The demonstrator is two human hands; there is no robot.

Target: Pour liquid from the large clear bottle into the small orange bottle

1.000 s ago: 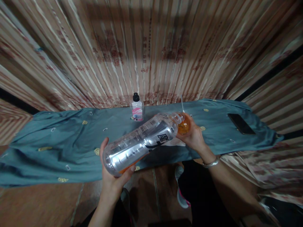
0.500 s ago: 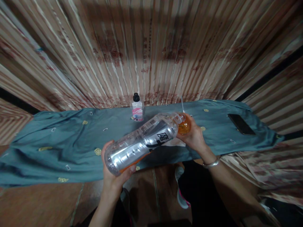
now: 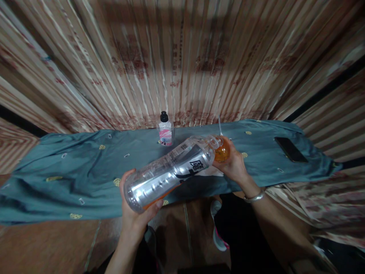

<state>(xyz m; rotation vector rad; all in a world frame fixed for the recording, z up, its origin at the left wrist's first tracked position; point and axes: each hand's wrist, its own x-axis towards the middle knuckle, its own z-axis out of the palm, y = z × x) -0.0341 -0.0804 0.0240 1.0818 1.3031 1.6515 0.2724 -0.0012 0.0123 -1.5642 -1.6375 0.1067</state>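
The left hand (image 3: 134,217) is cupping the base of a large clear bottle (image 3: 171,171), fingers wrapped under and around its bottom end at about seven o'clock from the middle of the view. The bottle is lying nearly level, tilted with its neck pointing toward two o'clock, and a thin streak of orange liquid is sitting along its lower side. The right hand (image 3: 235,165) is closing around a small round orange-filled container (image 3: 222,151) at the bottle's mouth; the two openings are meeting or almost meeting, though the exact contact is hard to make out. A silver bangle (image 3: 254,197) is sitting on the right wrist.

Compared with a second ago, the left hand is gripping the base more fully, thumb curled over the rim where it was spread open, and the bottle's base is riding very slightly lower. The neck and the right hand are staying in nearly the same spot. That is suggesting a steadying of the tilt while liquid is passing between the two vessels.

Both are being held above the teal cloth (image 3: 71,171) covering the surface. At twelve o'clock a small black-capped bottle (image 3: 165,130) is standing upright, and at three o'clock a dark phone (image 3: 291,149) is lying flat.
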